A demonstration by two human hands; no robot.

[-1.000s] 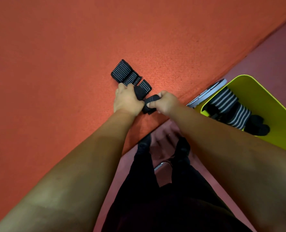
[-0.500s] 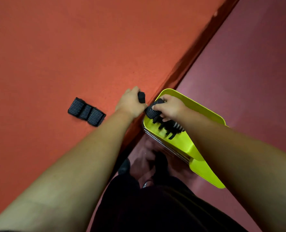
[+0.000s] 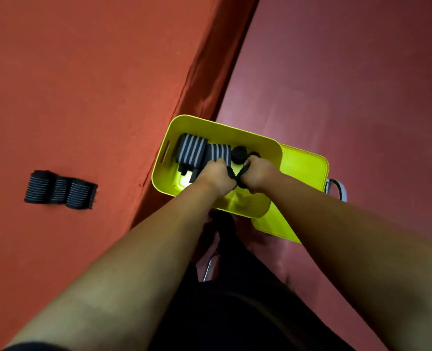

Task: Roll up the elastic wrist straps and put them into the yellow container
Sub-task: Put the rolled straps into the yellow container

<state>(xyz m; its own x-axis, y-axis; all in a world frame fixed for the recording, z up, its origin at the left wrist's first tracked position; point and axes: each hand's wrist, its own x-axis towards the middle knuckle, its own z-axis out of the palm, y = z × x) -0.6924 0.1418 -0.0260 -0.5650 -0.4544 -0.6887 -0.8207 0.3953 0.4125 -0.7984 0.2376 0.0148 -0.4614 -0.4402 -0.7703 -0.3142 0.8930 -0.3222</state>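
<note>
Black wrist strap (image 3: 237,176) sits between the two hands, over the near right part of the yellow container (image 3: 159,171), inside its rim. Left hand (image 3: 217,177) has fingers curled round one end of it and right hand (image 3: 258,174) is curled round the other end, knuckles up, the two hands almost touching. Most of the strap is hidden by fingers, so I can't tell how tightly it is rolled.

In the container there are two striped rolls (image 3: 192,149) side by side at the far left, touching each other. Just right of them are dark rolls (image 3: 239,153), seen end on and close to the right hand. The container floor shows bare yellow at the near left.

A flat yellow lid (image 3: 304,164) pokes out from beneath the container's right side. A bit of metal frame (image 3: 337,188) shows at its far right corner.

The container stands just beside the edge of the orange table (image 3: 83,72), lower than the tabletop. Another strap (image 3: 60,190) lies on the table, bunched in three ribbed humps, well apart from the container. Maroon floor (image 3: 349,72) is to the right. The person's dark trousers (image 3: 235,312) show at the bottom, between the forearms.
</note>
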